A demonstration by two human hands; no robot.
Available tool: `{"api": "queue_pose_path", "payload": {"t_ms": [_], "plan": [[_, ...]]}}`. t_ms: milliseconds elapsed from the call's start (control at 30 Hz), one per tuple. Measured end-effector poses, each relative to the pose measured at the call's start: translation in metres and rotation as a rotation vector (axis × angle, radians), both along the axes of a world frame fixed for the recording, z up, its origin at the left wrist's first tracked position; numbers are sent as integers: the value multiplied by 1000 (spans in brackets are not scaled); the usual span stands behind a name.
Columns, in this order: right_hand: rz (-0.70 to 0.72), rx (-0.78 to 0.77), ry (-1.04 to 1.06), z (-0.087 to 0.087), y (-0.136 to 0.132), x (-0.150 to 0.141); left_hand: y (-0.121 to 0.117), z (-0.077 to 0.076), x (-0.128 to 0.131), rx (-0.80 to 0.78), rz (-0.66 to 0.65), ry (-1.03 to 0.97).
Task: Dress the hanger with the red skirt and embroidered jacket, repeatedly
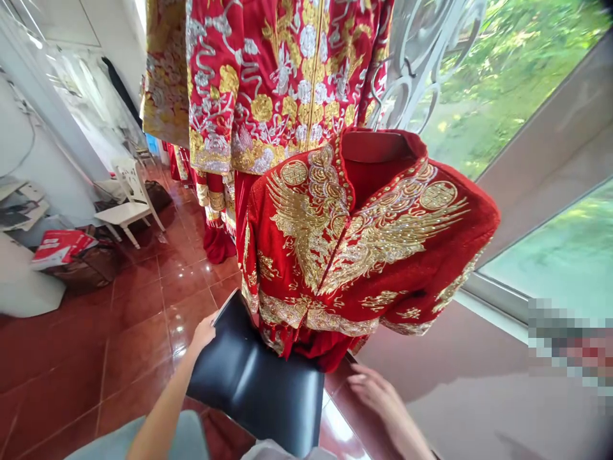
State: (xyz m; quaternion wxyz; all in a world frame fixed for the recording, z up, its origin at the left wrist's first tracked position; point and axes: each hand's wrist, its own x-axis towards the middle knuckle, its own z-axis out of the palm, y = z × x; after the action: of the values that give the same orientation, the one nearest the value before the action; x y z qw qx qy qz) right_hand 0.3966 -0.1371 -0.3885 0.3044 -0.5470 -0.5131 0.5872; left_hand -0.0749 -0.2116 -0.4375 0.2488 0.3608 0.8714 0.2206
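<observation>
The left hand (205, 333) (eight o'clock) grasps a black panel (275, 396) (six o'clock) below the red jacket (330, 255); the right hand (373, 388) (five o'clock) is unclenched, seemingly empty, an apparent positioning step calling next for clearance from the jacket.

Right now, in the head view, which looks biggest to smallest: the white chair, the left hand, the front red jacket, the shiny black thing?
Front red jacket
Shiny black thing
White chair, though it's farther away
Left hand

Glossy red tiled floor (134, 319), white chair (127, 209), pale wall (488, 409), window (565, 249) onto bright foliage (517, 83)
</observation>
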Motion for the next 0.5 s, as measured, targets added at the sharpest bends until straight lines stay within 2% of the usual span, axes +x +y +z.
{"api": "queue_pose_path", "payload": {"t_ms": [33,100,167,267,333,400,467,500], "plan": [[-83,9,-16,18,12,11,-4,-2,-2,-6,3,2],[-262,125,-53,54,31,29,-11,-6,-6,-13,1,11],[-430,304,-116,91,43,39,-13,-11,-9,-10,-3,26],[-661,598,-177,145,52,33,-2,-21,-14,-30,31,46],[-756,812,-171,182,62,20,12,-22,-17,-72,51,35],[-751,1019,-165,217,76,3,31,-7,-13,-70,67,21],[-677,1202,-209,247,91,-13,53,30,2,91,114,42],[-639,1278,-245,258,96,-23,65,57,14,262,148,79]]}}
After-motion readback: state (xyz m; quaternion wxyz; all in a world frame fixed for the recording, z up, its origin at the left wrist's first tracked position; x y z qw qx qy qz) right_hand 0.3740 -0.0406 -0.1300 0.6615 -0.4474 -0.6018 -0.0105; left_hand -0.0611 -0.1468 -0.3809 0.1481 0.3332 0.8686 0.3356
